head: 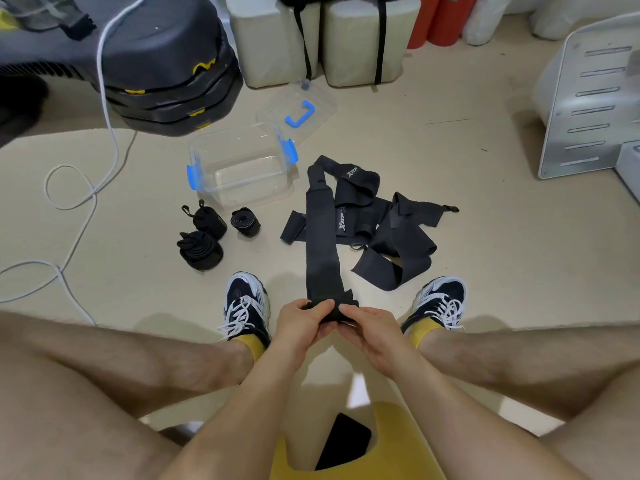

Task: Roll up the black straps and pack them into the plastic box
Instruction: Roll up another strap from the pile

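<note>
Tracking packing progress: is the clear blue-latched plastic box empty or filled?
Empty: the clear blue-latched plastic box shows bare bottom; rolled black straps sit beside it.

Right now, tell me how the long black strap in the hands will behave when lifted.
Likely floppy: the long strap lies limp on the floor and folds at its far end. Probably light, as the left hand and right hand pinch its rolled end with fingertips. It may snag the strap pile.

On the beige floor (485, 271) are seen a clear plastic box (242, 168), its lid (301, 109), three rolled straps (207, 237), loose straps (381, 230) and a white cable (86, 188).
</note>
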The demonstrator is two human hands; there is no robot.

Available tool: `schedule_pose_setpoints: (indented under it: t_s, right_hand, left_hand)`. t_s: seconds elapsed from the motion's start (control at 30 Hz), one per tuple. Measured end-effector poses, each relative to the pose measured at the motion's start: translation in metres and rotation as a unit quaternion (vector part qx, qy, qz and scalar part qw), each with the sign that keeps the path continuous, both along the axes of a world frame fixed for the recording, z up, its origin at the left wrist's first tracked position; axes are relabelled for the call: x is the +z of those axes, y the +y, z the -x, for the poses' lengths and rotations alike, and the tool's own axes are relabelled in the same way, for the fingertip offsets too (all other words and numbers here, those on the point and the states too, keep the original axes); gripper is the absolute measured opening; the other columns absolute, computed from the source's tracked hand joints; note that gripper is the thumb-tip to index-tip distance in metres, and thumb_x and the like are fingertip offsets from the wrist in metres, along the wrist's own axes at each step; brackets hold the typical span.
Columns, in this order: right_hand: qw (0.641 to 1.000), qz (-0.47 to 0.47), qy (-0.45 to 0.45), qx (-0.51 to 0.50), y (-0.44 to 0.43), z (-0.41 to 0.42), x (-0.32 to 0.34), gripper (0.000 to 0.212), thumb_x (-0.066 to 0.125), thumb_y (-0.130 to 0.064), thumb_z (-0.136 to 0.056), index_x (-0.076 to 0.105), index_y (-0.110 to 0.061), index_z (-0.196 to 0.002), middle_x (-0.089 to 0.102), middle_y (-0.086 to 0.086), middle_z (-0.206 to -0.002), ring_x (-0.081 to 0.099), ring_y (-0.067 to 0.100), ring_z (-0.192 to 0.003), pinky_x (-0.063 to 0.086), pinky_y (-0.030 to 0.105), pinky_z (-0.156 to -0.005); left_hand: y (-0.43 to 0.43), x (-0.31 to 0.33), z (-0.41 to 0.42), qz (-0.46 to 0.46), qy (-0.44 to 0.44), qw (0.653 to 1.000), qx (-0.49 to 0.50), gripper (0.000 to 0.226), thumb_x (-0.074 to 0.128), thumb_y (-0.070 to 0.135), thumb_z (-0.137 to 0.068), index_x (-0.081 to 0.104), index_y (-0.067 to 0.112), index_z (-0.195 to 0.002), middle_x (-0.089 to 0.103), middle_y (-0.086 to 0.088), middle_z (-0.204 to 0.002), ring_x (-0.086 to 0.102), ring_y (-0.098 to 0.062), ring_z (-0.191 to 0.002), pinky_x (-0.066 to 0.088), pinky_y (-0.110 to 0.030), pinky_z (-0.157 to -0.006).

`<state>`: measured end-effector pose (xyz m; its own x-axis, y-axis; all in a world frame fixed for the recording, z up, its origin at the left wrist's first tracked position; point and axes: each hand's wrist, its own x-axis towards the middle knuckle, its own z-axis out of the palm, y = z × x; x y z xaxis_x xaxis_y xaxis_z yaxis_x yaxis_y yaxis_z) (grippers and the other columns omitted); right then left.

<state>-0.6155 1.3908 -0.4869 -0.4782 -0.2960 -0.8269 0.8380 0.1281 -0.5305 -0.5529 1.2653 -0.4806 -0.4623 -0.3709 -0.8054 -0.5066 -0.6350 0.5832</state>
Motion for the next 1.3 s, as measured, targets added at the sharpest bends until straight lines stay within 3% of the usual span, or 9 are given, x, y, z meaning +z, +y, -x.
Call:
schedule_pose_setpoints:
  t_s: [0.1, 0.2, 0.33, 0.4, 0.57, 0.7, 0.97, 1.1, 1.3]
  right_hand:
    - [0.999, -0.030, -0.005, 0.037, 0.001, 0.000, 0.007, 0.027, 0.074, -0.027, -0.088, 0.070, -0.004, -0.100, 0.074, 0.013, -0.091, 0.070, 0.021, -0.081, 0.058, 0.030, -0.080]
    - [0.986, -0.155, 0.043, 0.038, 0.006, 0.006, 0.003, 0.038, 0.068, -0.047, -0.086, 0.062, -0.011, -0.095, 0.053, 0.005, -0.078, 0.047, 0.017, -0.065, 0.040, 0.030, -0.058]
    - [0.983, -0.178, 0.029, 0.026, 0.007, 0.023, 0.000, 0.040, 0.056, -0.052, -0.094, 0.047, -0.017, -0.109, 0.053, 0.004, -0.102, 0.055, 0.021, -0.093, 0.046, 0.044, -0.096]
    - [0.988, -0.144, -0.003, 0.059, -0.001, 0.032, -0.002, 0.042, 0.056, -0.054, -0.095, 0.053, -0.013, -0.106, 0.059, 0.004, -0.102, 0.059, 0.022, -0.099, 0.045, 0.046, -0.102]
    - [0.962, -0.244, 0.061, 0.107, -0.022, 0.028, -0.022, 0.032, 0.075, -0.029, -0.085, 0.067, 0.000, -0.095, 0.072, 0.019, -0.094, 0.069, 0.033, -0.085, 0.059, 0.044, -0.084]
    - [0.966, -0.236, 0.020, 0.108, -0.018, 0.020, -0.025, 0.024, 0.080, -0.022, -0.083, 0.067, -0.001, -0.084, 0.069, 0.009, -0.066, 0.067, 0.026, -0.065, 0.058, 0.041, -0.079]
    - [0.967, -0.219, -0.018, 0.129, -0.015, 0.018, -0.029, 0.030, 0.082, -0.021, -0.080, 0.067, 0.001, -0.095, 0.072, 0.018, -0.094, 0.070, 0.038, -0.088, 0.059, 0.052, -0.085]
    - [0.975, -0.186, -0.031, 0.121, -0.018, 0.016, -0.022, 0.023, 0.079, -0.013, -0.083, 0.063, 0.002, -0.091, 0.069, 0.018, -0.090, 0.069, 0.035, -0.083, 0.060, 0.047, -0.080]
    - [0.976, -0.169, 0.052, 0.127, -0.017, 0.016, -0.021, 0.026, 0.070, -0.008, -0.089, 0.048, -0.020, -0.080, 0.062, 0.013, -0.096, 0.059, 0.029, -0.082, 0.054, 0.039, -0.066]
  left_hand:
    - [-0.001, 0.002, -0.001, -0.012, 0.005, 1.000, -0.005, 0.013, 0.072, 0.009, -0.089, 0.065, 0.001, -0.098, 0.072, -0.019, -0.101, 0.073, -0.022, -0.074, 0.059, -0.022, -0.065]
    - [-0.002, 0.004, -0.003, -0.029, 0.012, 0.999, -0.017, 0.011, 0.072, 0.006, -0.089, 0.064, 0.001, -0.096, 0.070, -0.021, -0.102, 0.071, -0.026, -0.078, 0.060, -0.022, -0.067]
    - [-0.002, 0.002, -0.009, -0.046, 0.017, 0.997, -0.058, 0.014, 0.072, 0.001, -0.087, 0.064, -0.002, -0.098, 0.068, -0.026, -0.112, 0.072, -0.032, -0.090, 0.060, -0.025, -0.071]
    - [0.000, 0.001, -0.012, -0.044, 0.015, 0.995, -0.085, 0.010, 0.071, -0.002, -0.087, 0.064, 0.000, -0.093, 0.067, -0.025, -0.110, 0.071, -0.034, -0.095, 0.060, -0.027, -0.073]
    - [0.000, -0.002, -0.016, -0.046, 0.020, 0.993, -0.109, 0.010, 0.070, -0.006, -0.086, 0.063, 0.000, -0.089, 0.063, -0.019, -0.103, 0.070, -0.030, -0.091, 0.060, -0.029, -0.077]
    - [-0.001, -0.005, -0.019, -0.048, 0.009, 0.993, -0.112, 0.010, 0.070, -0.007, -0.086, 0.064, 0.001, -0.085, 0.064, -0.016, -0.097, 0.070, -0.029, -0.087, 0.059, -0.025, -0.071]
    - [-0.003, -0.003, -0.022, -0.066, 0.003, 0.991, -0.113, 0.010, 0.074, -0.004, -0.083, 0.067, 0.003, -0.085, 0.071, -0.010, -0.084, 0.072, -0.020, -0.085, 0.057, -0.023, -0.076]
    - [-0.005, -0.003, -0.022, -0.084, 0.006, 0.993, -0.085, 0.024, 0.075, 0.002, -0.083, 0.068, -0.006, -0.104, 0.073, -0.017, -0.103, 0.071, -0.021, -0.098, 0.054, -0.023, -0.085]
    - [-0.003, -0.001, -0.021, -0.078, -0.004, 0.996, -0.044, 0.014, 0.070, 0.001, -0.087, 0.057, 0.003, -0.082, 0.066, -0.009, -0.078, 0.070, -0.014, -0.068, 0.056, -0.021, -0.064]
